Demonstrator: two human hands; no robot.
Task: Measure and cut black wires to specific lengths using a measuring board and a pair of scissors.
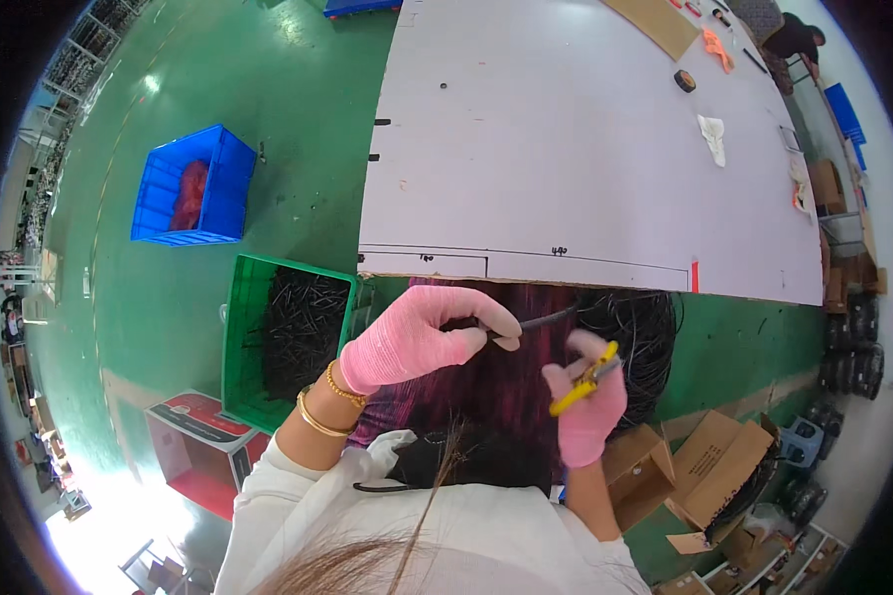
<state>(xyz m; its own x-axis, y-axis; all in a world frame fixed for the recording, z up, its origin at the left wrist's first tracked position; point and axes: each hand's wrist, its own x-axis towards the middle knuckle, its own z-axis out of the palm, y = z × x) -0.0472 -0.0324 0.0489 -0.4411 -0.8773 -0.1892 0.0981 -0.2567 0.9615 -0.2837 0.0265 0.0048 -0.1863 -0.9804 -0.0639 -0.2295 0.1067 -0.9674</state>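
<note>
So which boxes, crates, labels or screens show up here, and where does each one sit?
Blue crate: on the green floor, far left, slotted plastic, red material inside.
Green crate: beside the left hand, full of black cable pieces.
Red and white carton: lower left floor, open.
Brown cardboard boxes: lower right, flaps open.
Red marker tab: table's near edge.
No screens visible.

glossy green floor [268, 89] across left and centre of frame, glare at lower left. large pale bench [566, 149] filling upper centre and right. blue crate [223, 188] at left, green crate [236, 342] below it, open cardboard boxes [709, 466] at lower right.
</note>
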